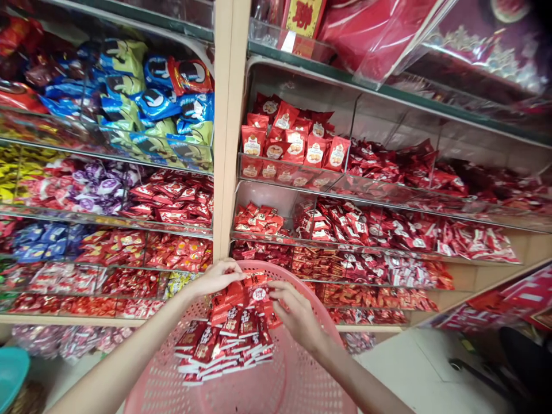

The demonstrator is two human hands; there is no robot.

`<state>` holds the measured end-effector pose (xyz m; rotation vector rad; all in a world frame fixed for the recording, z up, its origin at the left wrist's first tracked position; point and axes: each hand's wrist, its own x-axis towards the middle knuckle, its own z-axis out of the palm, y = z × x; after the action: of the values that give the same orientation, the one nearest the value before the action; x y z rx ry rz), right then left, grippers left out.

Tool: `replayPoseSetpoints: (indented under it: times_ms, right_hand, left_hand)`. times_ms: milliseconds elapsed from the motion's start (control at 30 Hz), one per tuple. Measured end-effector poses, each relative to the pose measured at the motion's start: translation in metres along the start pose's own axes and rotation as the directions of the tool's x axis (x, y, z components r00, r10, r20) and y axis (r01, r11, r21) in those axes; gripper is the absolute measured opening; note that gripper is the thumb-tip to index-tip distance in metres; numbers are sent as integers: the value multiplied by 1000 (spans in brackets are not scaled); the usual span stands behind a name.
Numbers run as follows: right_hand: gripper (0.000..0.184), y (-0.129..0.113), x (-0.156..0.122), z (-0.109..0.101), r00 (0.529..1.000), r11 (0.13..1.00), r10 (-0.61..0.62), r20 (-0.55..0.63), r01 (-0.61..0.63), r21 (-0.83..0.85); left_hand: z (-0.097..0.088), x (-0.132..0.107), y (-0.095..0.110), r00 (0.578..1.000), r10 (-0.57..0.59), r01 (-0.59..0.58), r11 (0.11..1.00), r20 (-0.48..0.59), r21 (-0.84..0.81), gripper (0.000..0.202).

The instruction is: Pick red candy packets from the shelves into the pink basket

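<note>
Packets [257, 295] between hands [219, 278] [299, 317], inside basket [304, 379]

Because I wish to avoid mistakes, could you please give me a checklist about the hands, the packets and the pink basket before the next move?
1. Red packets inside the pink basket: ok.
2. Packets spread evenly: not ok, bunched toward the left and far side.
3. Left hand at the pile's far edge: ok.
4. Right hand at the pile's right side: ok.
5. Firm grip by either hand: cannot tell.
6. Basket's support: cannot tell, underside hidden.
</note>
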<state>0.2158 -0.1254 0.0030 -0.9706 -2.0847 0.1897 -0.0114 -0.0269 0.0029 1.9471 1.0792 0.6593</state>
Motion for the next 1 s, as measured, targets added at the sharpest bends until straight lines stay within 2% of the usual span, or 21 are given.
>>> replayPoseSetpoints:
  times_ms: [167,267,367,533,667,767,1000]
  right_hand:
    - [23,11,13,-18,985,997,-61,-164,51,-64]
    - [26,16,13,-33,967,994,-77,-244,57,-91]
    - [24,19,12,-48,942,994,-54,-330,20,-108]
    - [17,17,7,-61,885,996,43,-465,-74,-50]
    - [12,17,-1,-63,852,985,174,-494,-160,72]
    - [10,18,-9,-65,829,973,229,-511,-189,130]
    - [11,14,-18,-83,807,979,203,-555,-184,91]
  left_hand:
    - [-2,1,-5,1000,13,-13,999,12,30,26]
    - [-3,3,-6,1000,8,-8,999,11,53,31]
    - [-4,3,-4,999,10,-12,998,38,59,36]
    - [-3,6,3,999,-30,29,994,11,102,42]
    - [3,11,14,999,-14,11,996,40,84,42]
    - [8,15,21,997,-4,-1,998,73,70,43]
    - [22,23,21,994,-14,6,997,105,79,43]
